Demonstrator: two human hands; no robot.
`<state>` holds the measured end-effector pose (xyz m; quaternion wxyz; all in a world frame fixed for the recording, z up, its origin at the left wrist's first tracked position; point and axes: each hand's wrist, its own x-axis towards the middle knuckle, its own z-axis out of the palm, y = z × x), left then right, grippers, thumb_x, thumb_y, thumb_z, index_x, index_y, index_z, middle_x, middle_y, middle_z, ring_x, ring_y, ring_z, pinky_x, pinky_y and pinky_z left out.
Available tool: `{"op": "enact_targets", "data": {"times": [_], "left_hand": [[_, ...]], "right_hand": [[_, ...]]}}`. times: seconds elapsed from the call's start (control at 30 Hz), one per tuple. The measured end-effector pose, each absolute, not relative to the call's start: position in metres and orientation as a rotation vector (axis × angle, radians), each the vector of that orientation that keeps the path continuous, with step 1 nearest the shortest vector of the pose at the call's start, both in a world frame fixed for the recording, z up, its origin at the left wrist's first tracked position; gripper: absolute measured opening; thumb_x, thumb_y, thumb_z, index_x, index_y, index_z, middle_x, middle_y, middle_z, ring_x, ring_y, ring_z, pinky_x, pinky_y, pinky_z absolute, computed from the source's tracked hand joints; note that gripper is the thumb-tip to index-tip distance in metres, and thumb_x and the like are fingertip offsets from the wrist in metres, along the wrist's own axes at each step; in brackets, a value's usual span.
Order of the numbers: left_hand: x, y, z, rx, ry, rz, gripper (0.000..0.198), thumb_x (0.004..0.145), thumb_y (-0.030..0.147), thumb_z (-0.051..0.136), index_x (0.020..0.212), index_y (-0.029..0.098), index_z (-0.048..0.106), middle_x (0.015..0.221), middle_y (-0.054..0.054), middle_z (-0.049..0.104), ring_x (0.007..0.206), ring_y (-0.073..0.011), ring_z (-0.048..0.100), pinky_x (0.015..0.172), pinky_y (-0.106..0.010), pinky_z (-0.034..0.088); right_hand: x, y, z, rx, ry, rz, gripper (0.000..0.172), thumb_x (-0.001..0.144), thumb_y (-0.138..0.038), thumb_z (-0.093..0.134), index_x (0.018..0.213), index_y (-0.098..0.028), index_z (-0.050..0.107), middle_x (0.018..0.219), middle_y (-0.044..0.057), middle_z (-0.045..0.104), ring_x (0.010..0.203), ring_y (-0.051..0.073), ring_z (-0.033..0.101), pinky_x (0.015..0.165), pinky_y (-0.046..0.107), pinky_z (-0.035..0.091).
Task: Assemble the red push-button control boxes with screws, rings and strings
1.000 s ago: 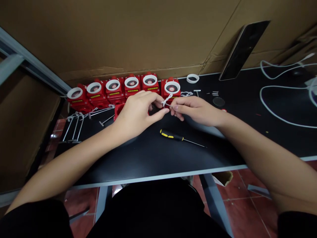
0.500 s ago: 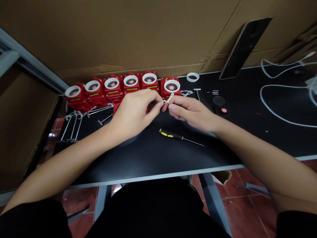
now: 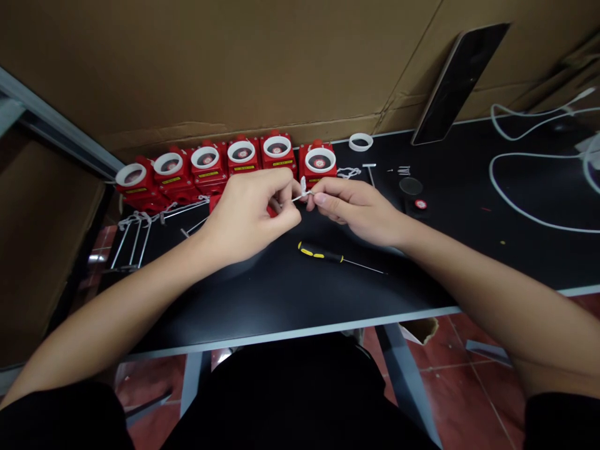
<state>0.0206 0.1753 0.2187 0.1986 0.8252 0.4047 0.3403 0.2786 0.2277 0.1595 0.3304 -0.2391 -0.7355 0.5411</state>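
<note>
Between my two hands runs a thin white cord (image 3: 303, 185), with a small loop standing up from it. My left hand (image 3: 255, 215) is closed in a pinch on the cord's left part. The fingertips of my right hand (image 3: 359, 209) pinch the same cord close to the loop. Partly hidden behind my left hand lies a red part (image 3: 214, 202). Just beyond my hands stands a red box (image 3: 317, 164) with a white ring round a dark window. Nearer to me, a black and yellow screwdriver (image 3: 323, 253) rests on the table.
Several red boxes (image 3: 205, 164) stand in a row along the cardboard wall. Metal T-shaped bars (image 3: 135, 240) lie at the left. Right of centre are a white ring (image 3: 360, 142), a dark disc (image 3: 411, 185) and small screws (image 3: 404, 170). A white cable (image 3: 520, 217) curves at far right.
My left hand has drawn slightly left from my right, and a short stretch of cord now shows between them. The loop has shifted left and looks smaller. The whole view has moved slightly.
</note>
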Motion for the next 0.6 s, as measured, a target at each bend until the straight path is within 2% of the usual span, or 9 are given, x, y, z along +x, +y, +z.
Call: {"op": "enact_targets", "data": {"times": [0.07, 0.13, 0.2, 0.27, 0.37, 0.47, 0.6], "left_hand": [[0.02, 0.176, 0.218, 2.275, 1.131, 0.945, 0.016, 0.092, 0.016, 0.066, 0.08, 0.025, 0.059, 0.106, -0.003, 0.092, 0.097, -0.0225, 0.088, 0.08, -0.035, 0.06], [0.02, 0.177, 0.217, 2.23, 1.115, 0.945, 0.015, 0.091, 0.017, 0.066, 0.08, 0.025, 0.059, 0.107, -0.003, 0.093, 0.096, -0.0226, 0.089, 0.08, -0.035, 0.062], [0.021, 0.177, 0.217, 2.188, 1.099, 0.951, 0.014, 0.093, 0.02, 0.067, 0.081, 0.025, 0.06, 0.108, -0.004, 0.093, 0.095, -0.0225, 0.089, 0.079, -0.034, 0.063], [0.022, 0.176, 0.218, 2.171, 1.1, 0.95, 0.013, 0.096, 0.021, 0.066, 0.084, 0.025, 0.063, 0.109, -0.004, 0.093, 0.094, -0.0221, 0.088, 0.079, -0.033, 0.062], [0.023, 0.175, 0.22, 2.181, 1.113, 0.924, 0.01, 0.1, 0.022, 0.066, 0.09, 0.025, 0.068, 0.104, -0.003, 0.093, 0.092, -0.0222, 0.088, 0.079, -0.033, 0.061], [0.024, 0.174, 0.22, 2.166, 1.105, 0.915, 0.011, 0.101, 0.023, 0.067, 0.09, 0.026, 0.069, 0.102, -0.001, 0.093, 0.094, -0.0229, 0.088, 0.079, -0.034, 0.061], [0.024, 0.174, 0.22, 2.132, 1.108, 0.907, 0.013, 0.101, 0.025, 0.066, 0.088, 0.026, 0.066, 0.106, -0.001, 0.095, 0.095, -0.0225, 0.088, 0.078, -0.033, 0.061]], "right_hand": [[0.279, 0.227, 0.158, -0.627, -1.934, 1.394, 0.061, 0.121, -0.078, 0.069, 0.108, -0.018, 0.075, 0.081, -0.004, 0.055, 0.071, 0.013, 0.045, 0.064, 0.03, 0.033], [0.28, 0.226, 0.159, -0.647, -1.962, 1.332, 0.052, 0.123, -0.071, 0.069, 0.109, -0.021, 0.07, 0.083, -0.003, 0.056, 0.071, 0.014, 0.044, 0.065, 0.031, 0.032], [0.28, 0.224, 0.16, -0.659, -2.005, 1.247, 0.037, 0.122, -0.06, 0.073, 0.117, -0.025, 0.062, 0.079, -0.006, 0.056, 0.067, 0.014, 0.041, 0.065, 0.031, 0.032], [0.28, 0.221, 0.163, -0.646, -2.049, 1.152, 0.03, 0.122, -0.051, 0.075, 0.127, -0.028, 0.056, 0.075, -0.01, 0.053, 0.064, 0.015, 0.039, 0.066, 0.032, 0.033], [0.279, 0.218, 0.167, -0.617, -2.107, 0.984, 0.022, 0.126, -0.048, 0.067, 0.132, -0.028, 0.06, 0.078, -0.007, 0.058, 0.067, 0.017, 0.046, 0.071, 0.034, 0.038], [0.278, 0.218, 0.167, -0.617, -2.123, 0.888, 0.029, 0.129, -0.052, 0.062, 0.12, -0.024, 0.066, 0.09, -0.002, 0.069, 0.077, 0.016, 0.056, 0.076, 0.034, 0.042], [0.277, 0.22, 0.163, -0.603, -2.094, 0.943, 0.037, 0.129, -0.055, 0.063, 0.108, -0.024, 0.064, 0.085, -0.003, 0.066, 0.074, 0.015, 0.055, 0.075, 0.033, 0.043]]}}
